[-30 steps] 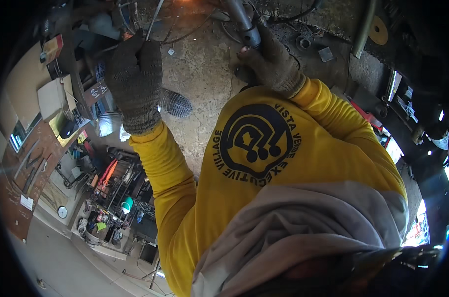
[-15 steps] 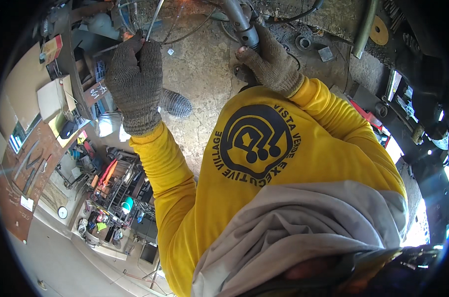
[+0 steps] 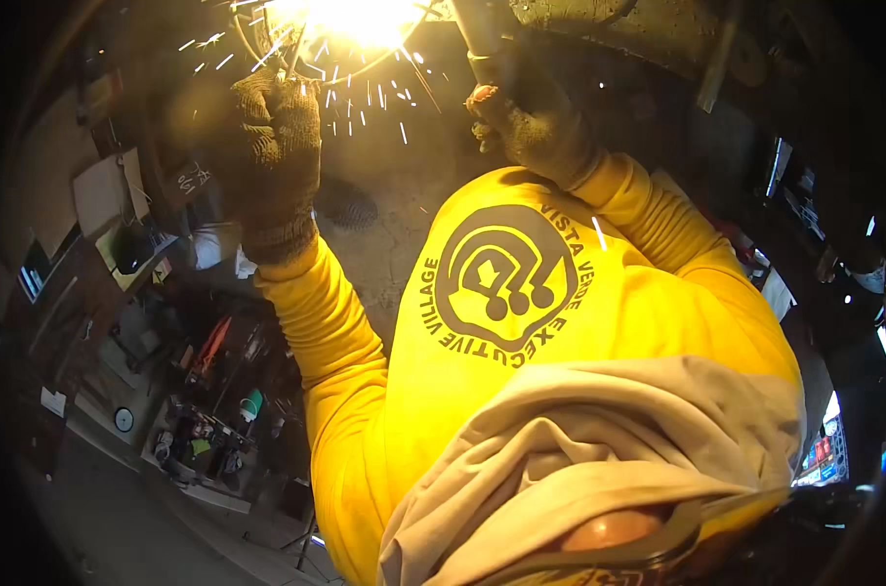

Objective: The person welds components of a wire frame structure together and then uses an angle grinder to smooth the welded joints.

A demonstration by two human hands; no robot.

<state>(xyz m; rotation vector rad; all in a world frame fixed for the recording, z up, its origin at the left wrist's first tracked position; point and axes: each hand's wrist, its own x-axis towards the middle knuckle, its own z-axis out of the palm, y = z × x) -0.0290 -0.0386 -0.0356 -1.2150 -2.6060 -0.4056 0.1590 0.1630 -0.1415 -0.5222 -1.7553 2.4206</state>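
A brown knitted glove covers my left hand (image 3: 279,146), which is closed around the lower end of a thin metal rod (image 3: 296,54) at the upper left. Just beyond its fingers a glaring white-yellow arc (image 3: 350,15) throws sparks and washes out whatever it touches. My right hand (image 3: 540,127), gloved alike with a bare fingertip showing, is closed at the near end of a thick metal pipe (image 3: 474,29). The pipe runs up out of the picture, right of the glare. Part of the grip lies in shadow.
A shoe (image 3: 350,207) rests on the floor between my arms. Cluttered shelves (image 3: 218,391) with tools stand at the left, near a board with papers and a white box (image 3: 111,190). Another pipe (image 3: 721,68) juts in at the upper right.
A bright arc with flying sparks has appeared beyond my left hand, and the surroundings have darkened. Both hands keep nearly the same places.
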